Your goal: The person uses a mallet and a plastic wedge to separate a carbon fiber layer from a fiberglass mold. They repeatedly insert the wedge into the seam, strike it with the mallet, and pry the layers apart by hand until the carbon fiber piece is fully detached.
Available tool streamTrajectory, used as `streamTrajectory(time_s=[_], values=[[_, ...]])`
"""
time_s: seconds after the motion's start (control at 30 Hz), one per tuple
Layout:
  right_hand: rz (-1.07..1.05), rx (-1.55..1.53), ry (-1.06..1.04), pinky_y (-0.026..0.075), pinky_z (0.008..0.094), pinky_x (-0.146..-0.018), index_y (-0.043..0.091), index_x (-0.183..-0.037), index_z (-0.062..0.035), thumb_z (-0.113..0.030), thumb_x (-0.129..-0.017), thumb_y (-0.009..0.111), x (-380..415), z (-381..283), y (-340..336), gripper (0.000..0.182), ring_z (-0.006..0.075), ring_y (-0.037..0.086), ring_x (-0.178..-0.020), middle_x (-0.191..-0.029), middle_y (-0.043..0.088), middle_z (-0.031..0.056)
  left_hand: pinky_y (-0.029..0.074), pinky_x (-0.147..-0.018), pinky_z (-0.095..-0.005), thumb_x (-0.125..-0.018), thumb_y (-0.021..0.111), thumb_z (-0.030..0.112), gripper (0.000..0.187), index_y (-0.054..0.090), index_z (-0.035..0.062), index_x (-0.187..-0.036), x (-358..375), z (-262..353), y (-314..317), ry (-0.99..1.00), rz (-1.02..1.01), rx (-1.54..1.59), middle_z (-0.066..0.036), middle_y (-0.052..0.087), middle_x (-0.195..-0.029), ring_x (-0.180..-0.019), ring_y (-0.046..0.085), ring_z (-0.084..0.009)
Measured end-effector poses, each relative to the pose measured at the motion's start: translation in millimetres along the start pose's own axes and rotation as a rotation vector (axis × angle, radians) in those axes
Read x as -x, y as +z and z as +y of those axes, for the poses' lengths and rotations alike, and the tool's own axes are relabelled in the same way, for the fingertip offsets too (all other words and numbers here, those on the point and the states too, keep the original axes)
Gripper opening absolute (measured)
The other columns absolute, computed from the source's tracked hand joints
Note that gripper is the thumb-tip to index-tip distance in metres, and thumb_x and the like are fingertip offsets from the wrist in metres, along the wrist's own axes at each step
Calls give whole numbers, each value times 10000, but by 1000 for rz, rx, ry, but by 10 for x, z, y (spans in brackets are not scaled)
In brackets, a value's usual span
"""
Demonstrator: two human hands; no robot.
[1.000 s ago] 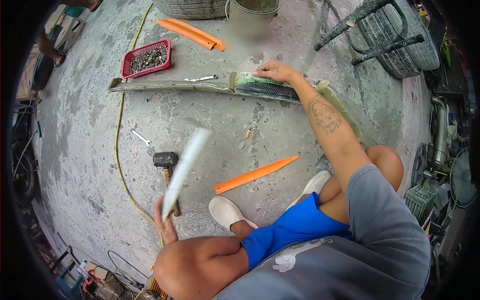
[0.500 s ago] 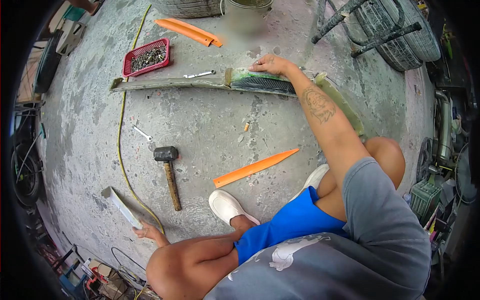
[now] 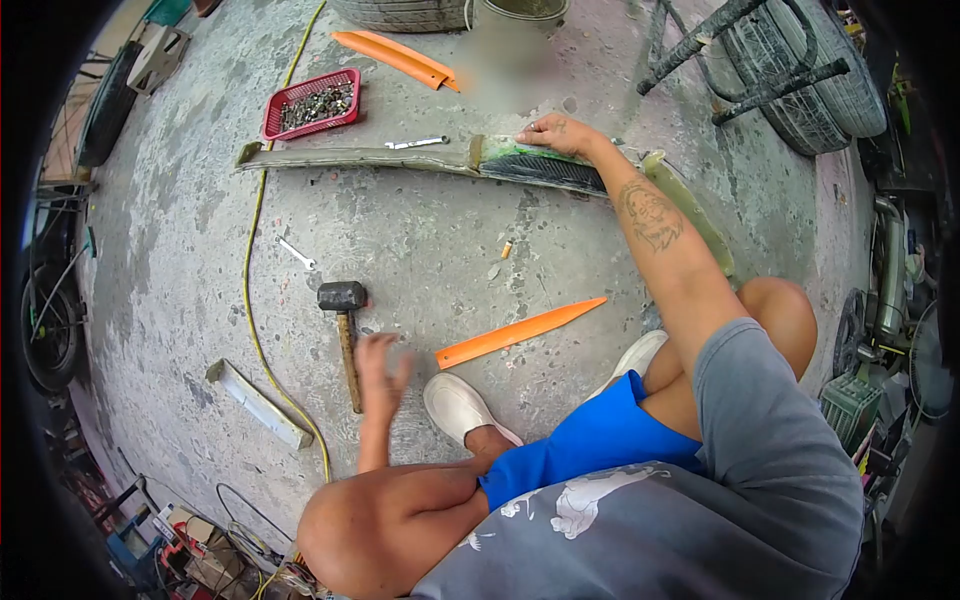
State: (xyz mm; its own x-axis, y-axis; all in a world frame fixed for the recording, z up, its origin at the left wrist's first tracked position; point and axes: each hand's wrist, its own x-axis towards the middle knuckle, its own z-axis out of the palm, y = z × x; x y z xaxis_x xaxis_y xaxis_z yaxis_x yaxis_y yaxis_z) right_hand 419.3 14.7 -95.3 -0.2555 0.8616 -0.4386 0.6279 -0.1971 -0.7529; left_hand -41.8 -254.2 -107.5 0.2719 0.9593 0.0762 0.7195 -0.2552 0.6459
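Note:
My left hand [image 3: 380, 375], slightly blurred, is raised beside the wooden handle of a black-headed mallet [image 3: 342, 296], fingers apart and holding nothing. A pale metal strip [image 3: 258, 403] lies on the floor at lower left. My right hand [image 3: 553, 134] has its fingers closed on the upper edge of a long panel [image 3: 390, 160], at its green-marked part. Above the panel lies a wrench [image 3: 417, 142]; a second wrench [image 3: 296, 254] is left of the mallet. One orange strip [image 3: 522, 332] rests in front of my shoes.
A red basket [image 3: 312, 104] of small metal parts stands at upper left, near another orange strip [image 3: 395, 58]. A yellow hose [image 3: 250, 290] crosses the floor. Tires [image 3: 790, 80] and a metal stand [image 3: 690, 45] are at upper right, a bucket [image 3: 520, 12] at the top.
My left hand has let go of the pale metal strip and moved right, towards the mallet. My right hand stays on the panel. The view has shifted slightly.

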Motion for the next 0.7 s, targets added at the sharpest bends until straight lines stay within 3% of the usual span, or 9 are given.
streamTrajectory(time_s=[0.13, 0.23, 0.33, 0.4, 0.47, 0.5, 0.57, 0.6, 0.7], values=[[-3, -30, 0, 450, 300, -882, 737, -1091, -49, -492, -896, 679, 16, 0, 28, 487, 138, 600, -923, -965, 712, 42, 425, -950, -433, -725, 825, 209, 600, 564, 61, -1245, -68, 497, 543, 57, -402, -78, -159, 540, -1188, -1107, 518, -353], [-5, -38, -5, 447, 298, -883, 734, -1101, -50, -483, -905, 672, 31, 25, 60, 479, 135, 593, -924, -964, 706, 37, 415, -935, -422, -723, 818, 197, 602, 560, 68, -1251, -21, 492, 715, 78, -445, -133, -143, 541, -1174, -1096, 510, -343], [-15, -45, -5, 444, 295, -874, 730, -1093, -45, -474, -914, 664, 62, -3, 90, 469, 131, 583, -917, -948, 697, 28, 438, -894, -436, -735, 794, 145, 476, 581, 59, -1151, 7, 414, 756, 35, -440, -107, -146, 556, -1120, -1049, 528, -355], [-17, 38, 3, 465, 333, -928, 717, -1147, -46, -490, -898, 668, 87, -15, 75, 511, 205, 637, -990, -1061, 723, 125, 457, -866, -444, -740, 782, 113, 420, 586, 54, -1106, -13, 390, 692, 13, -423, -118, -149, 580, -1071, -1008, 551, -363], [-47, 48, -29, 472, 336, -913, 718, -1137, -47, -486, -901, 666, 89, -1, 85, 501, 202, 640, -972, -1045, 725, 118, 510, -731, -406, -795, 708, 18, 286, 569, 33, -1044, -21, 364, 558, -114, -460, 140, -138, 621, -909, -837, 631, -303], [-71, 61, -53, 480, 339, -897, 720, -1127, -47, -482, -905, 664, 83, 22, 105, 491, 198, 642, -955, -1030, 728, 112, 510, -731, -406, -795, 708, 18, 286, 569, 33, -1044, -36, 358, 459, -123, -459, 132, -138, 621, -909, -837, 631, -303], [-128, 101, -69, 485, 341, -882, 719, -1114, -42, -460, -903, 674, 161, -76, 114, 470, 197, 643, -940, -1018, 729, 109, 513, -607, -335, -835, 649, -38, 167, 586, 15, -980, -89, 349, 202, -271, -476, 457, -101, 638, -763, -663, 636, -206], [-175, 147, -77, 491, 343, -867, 718, -1101, -37, -438, -901, 685, 192, -132, 144, 449, 195, 644, -925, -1006, 730, 105, 496, -590, -270, -871, 621, -47, 84, 606, 3, -936, -112, 374, 42, -330, -416, 534, -67, 659, -761, -646, 607, -124], [-225, 167, -168, 495, 344, -834, 712, -1048, -21, -374, -902, 696, 218, -129, 298, 382, 192, 636, -872, -945, 726, 97, 510, -579, -255, -910, 652, 19, 111, 691, 2, -1012, -145, 419, -402, -533, -237, 682, -63, 698, -817, -633, 622, -117]])
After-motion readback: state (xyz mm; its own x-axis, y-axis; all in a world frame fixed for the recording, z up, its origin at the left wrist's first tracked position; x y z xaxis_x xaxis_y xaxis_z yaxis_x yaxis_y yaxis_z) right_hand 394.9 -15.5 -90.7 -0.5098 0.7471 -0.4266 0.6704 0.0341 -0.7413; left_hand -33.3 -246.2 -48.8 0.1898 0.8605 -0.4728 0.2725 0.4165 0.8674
